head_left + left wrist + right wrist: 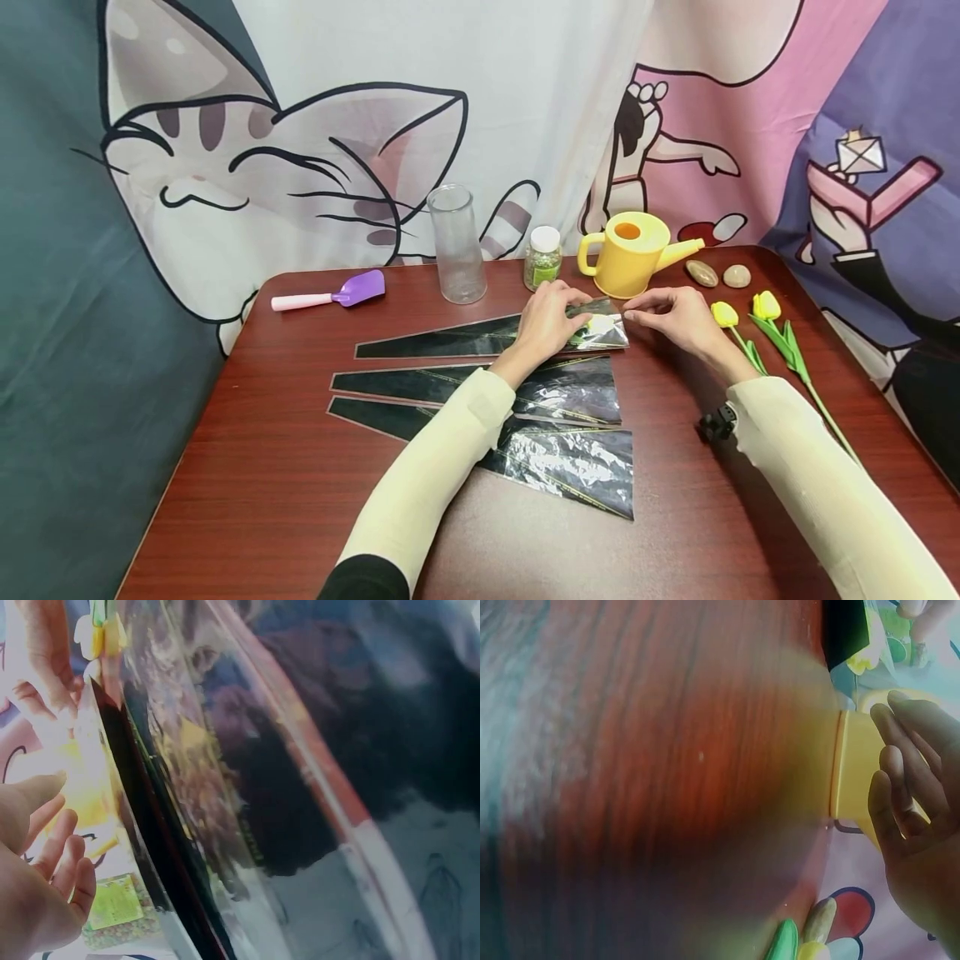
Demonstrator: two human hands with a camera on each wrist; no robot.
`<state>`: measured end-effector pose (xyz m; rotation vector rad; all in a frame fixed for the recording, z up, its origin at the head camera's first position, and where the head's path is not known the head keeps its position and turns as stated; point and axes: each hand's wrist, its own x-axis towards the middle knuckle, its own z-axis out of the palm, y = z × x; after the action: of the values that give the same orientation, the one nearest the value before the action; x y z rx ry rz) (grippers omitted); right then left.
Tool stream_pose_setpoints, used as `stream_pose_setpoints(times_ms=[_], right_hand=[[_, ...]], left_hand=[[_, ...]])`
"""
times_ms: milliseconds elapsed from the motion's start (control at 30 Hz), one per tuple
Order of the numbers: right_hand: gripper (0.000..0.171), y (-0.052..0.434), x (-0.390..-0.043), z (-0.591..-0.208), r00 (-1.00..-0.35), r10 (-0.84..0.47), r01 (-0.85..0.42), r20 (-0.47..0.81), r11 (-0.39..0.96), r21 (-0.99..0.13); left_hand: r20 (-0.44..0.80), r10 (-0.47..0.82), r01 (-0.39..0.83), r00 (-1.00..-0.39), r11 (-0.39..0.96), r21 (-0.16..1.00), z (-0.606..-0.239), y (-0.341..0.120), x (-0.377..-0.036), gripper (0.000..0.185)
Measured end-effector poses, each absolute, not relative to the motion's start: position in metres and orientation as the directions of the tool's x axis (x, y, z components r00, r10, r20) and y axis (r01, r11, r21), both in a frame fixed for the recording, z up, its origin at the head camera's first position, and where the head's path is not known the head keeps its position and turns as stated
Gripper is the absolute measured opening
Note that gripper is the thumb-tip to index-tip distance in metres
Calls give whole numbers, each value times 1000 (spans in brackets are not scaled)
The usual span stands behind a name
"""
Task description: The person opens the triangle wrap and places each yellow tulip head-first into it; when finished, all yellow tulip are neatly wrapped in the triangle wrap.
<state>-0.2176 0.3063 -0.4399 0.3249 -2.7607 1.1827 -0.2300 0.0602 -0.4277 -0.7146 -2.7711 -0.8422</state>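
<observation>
Three black-and-clear cellophane cone sleeves lie fanned on the table [247,500]. My left hand [551,321] rests flat on the wide end of the farthest sleeve [465,337], with something yellow [594,327] showing through the film beside its fingertips. My right hand [667,312] pinches that sleeve's open corner between thumb and forefinger. In the left wrist view the sleeve [225,787] fills the frame, my left hand [45,855] lies loose beside it, and the right hand's fingers [45,667] touch its edge. The right wrist view has my right hand [915,810] next to the watering can [851,772].
Two yellow tulips [750,321] lie right of my right hand. Behind the sleeves stand a yellow watering can [630,250], a small jar of green beads [542,257] and a clear glass vase [457,243]. A purple scoop [337,293] and two stones [718,274] lie at the back.
</observation>
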Motion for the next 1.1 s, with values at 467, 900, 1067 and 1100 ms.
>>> stream_pose_setpoints(times_ms=[467, 900, 1067, 1100], right_hand=[[18, 315, -196, -425, -970, -146, -241, 197, 712, -660], [14, 337, -150, -414, -931, -193, -323, 308, 831, -453], [16, 354, -126, -410, -937, -73, -240, 341, 844, -479], [17, 357, -122, -410, -938, -34, -212, 345, 843, -495]], left_hand=[[297, 423, 516, -856, 677, 525, -417, 46, -214, 15], [221, 565, 591, -795, 641, 489, -427, 32, -183, 14], [173, 676, 685, -716, 633, 361, -431, 32, -168, 19], [161, 687, 693, -708, 632, 348, -431, 31, -166, 20]])
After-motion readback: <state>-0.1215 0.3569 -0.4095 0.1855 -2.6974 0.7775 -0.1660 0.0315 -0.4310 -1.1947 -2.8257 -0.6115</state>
